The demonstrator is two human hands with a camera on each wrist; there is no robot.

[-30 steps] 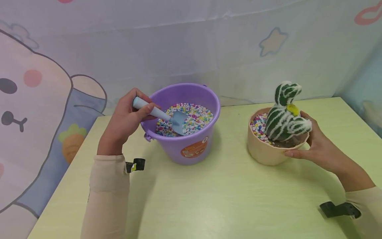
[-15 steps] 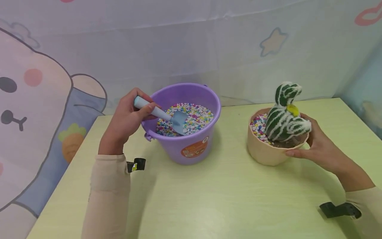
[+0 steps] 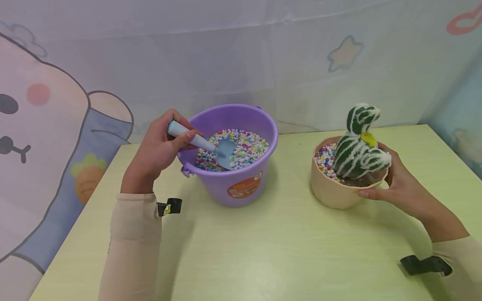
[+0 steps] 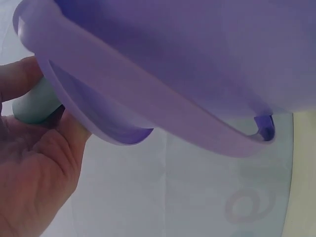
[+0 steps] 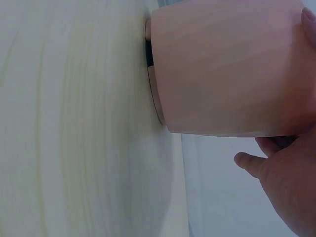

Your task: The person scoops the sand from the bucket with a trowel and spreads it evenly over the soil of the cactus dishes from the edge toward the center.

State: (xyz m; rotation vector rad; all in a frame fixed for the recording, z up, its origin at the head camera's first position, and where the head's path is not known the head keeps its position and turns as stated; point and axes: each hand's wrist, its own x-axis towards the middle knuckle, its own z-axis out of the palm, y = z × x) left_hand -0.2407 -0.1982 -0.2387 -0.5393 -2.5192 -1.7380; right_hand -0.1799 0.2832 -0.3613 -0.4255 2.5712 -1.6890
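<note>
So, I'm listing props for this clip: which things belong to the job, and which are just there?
Likely in the job:
scoop, in the left hand
bucket of pebbles
pot, held by the right hand
cactus in the pot

Just there:
table, under bucket and pot
backdrop
wrist cameras

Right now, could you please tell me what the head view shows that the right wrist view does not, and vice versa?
Only the head view shows the left hand gripping the blue trowel, the purple bucket, the colored pebbles and the cactus.

Only the right wrist view shows the low foot pieces under the pot, with a dark gap between them.

Both show the pot, the right hand holding it, and the table.
</note>
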